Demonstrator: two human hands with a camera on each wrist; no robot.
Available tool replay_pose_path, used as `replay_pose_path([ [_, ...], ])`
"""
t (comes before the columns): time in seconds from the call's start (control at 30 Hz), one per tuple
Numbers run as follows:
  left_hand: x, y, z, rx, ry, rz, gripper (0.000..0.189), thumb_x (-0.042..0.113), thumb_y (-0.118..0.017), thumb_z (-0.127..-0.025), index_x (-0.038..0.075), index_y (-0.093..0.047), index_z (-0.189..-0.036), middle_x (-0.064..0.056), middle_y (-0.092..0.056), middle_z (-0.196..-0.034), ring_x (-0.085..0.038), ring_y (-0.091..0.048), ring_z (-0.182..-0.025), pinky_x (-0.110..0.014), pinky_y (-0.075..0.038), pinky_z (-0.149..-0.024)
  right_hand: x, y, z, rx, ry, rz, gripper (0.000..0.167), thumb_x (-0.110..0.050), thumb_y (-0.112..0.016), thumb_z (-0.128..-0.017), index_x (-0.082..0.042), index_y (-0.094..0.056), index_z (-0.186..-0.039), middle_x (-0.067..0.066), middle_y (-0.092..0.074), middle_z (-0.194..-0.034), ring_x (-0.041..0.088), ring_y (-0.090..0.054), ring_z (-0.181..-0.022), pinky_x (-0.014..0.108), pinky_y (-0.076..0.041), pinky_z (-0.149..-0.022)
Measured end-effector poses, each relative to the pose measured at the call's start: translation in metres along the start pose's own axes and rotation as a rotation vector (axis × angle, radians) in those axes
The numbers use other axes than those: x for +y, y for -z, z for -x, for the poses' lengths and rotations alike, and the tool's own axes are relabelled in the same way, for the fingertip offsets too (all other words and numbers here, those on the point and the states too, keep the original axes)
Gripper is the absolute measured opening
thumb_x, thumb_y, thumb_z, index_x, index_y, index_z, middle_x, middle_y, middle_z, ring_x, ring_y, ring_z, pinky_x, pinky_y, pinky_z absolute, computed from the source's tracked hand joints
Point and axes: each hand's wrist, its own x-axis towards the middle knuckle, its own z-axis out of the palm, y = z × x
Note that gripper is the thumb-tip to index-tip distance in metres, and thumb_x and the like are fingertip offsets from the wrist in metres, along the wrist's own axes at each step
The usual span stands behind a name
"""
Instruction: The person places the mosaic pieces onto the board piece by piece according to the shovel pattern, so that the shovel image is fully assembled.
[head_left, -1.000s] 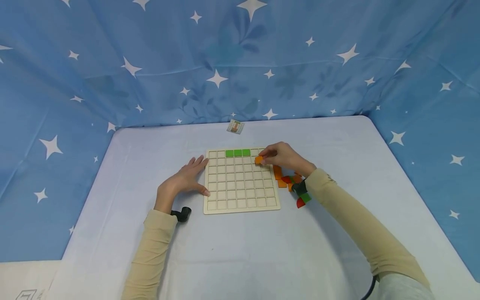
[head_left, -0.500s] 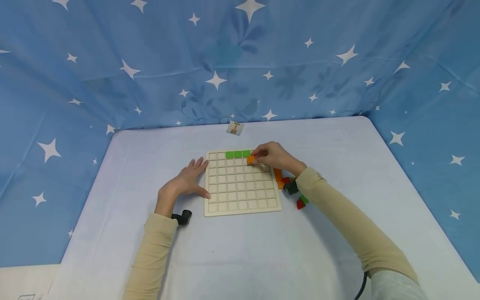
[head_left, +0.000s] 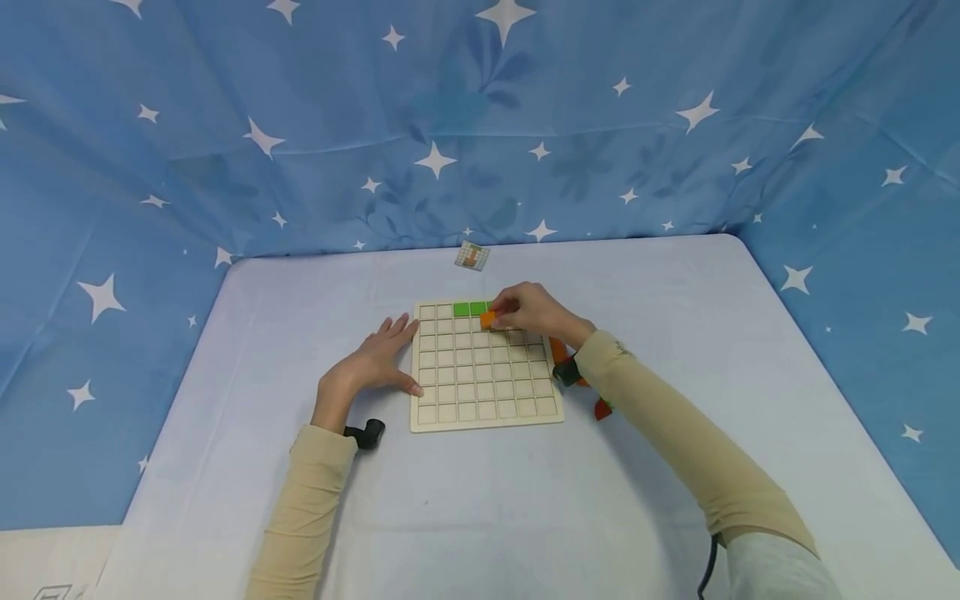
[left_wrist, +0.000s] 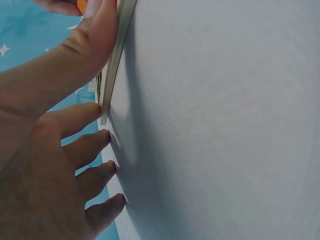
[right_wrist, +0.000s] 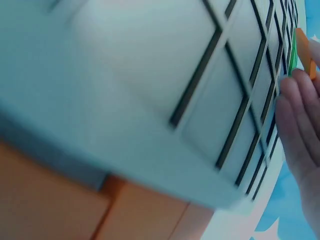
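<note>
A person's right hand (head_left: 534,307) pinches a small square orange tile (head_left: 487,320) between thumb and fingers, holding it tilted over the far part of a square pale wooden grid board (head_left: 465,392). Whether the tile touches the board cannot be told. The left hand (head_left: 375,357) lies spread and relaxed along the board's left edge, its thumb on the rim, gripping nothing.

Over the past second the right hand slides leftward, bringing the tile from the board's far right to just on the near side of a row of square green tiles (head_left: 470,309), the last partly hidden by the fingers; the left hand stays put. The work appears to be mid-placement, with the orange tile carried in but not yet released.

To the right of the board, partly covered by the tan sleeve (head_left: 667,425), lie loose orange pieces (head_left: 558,350) and a red piece (head_left: 602,409). Beyond the board's far edge, a small printed card (head_left: 472,256) rests on the white-covered table (head_left: 480,508), before a star-patterned blue curtain (head_left: 337,108).
</note>
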Motion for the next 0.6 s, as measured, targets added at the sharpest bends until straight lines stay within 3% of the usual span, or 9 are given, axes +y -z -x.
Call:
replay_pose_path([
  [0.6,0.001,0.000,0.001,0.009,0.002,-0.011,0.119,0.032,-0.091,-0.079,0.006,-0.013,-0.166,-0.017,0.000,-0.173,-0.040,0.006,-0.160,-0.058,-0.002,-0.130,-0.010,-0.015,-0.011,0.000,0.138,0.219,0.026,-0.010,-0.077,-0.093,0.002,-0.076,-0.115,0.016,-0.072,-0.107,0.027,-0.069,-0.095,0.035,-0.059,-0.084],
])
